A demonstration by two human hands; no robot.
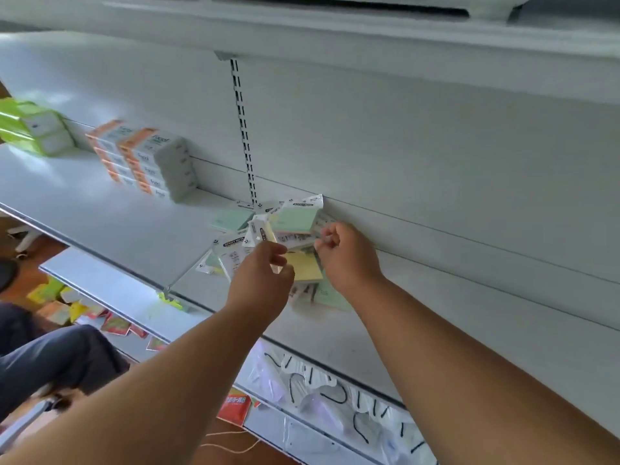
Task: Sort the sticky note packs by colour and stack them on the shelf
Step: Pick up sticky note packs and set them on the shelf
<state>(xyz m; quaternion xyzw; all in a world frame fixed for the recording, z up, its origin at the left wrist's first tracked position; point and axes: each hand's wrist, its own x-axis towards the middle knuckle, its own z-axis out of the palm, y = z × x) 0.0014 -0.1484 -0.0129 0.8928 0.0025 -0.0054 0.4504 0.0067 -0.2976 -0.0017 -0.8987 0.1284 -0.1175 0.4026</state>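
A loose heap of sticky note packs (268, 236) lies on the white shelf (100, 203) against the back panel. Green packs (295, 218) sit at the top, another green pack (231, 219) to the left, and a yellow pack (305, 265) lies between my hands. My left hand (260, 280) hovers over the heap's near side, thumb and fingers pinching at the yellow pack's edge. My right hand (345, 256) is curled, its fingertips pinching a pack's clear wrapper at the heap's right side. Lower packs are partly hidden by my hands.
Stacked orange-and-white boxes (151, 162) stand to the left on the same shelf, and green boxes (33, 127) sit at the far left. A slotted upright (243, 129) runs up the back panel. Lower shelves hold bagged goods (318, 387) and coloured packets (77, 310).
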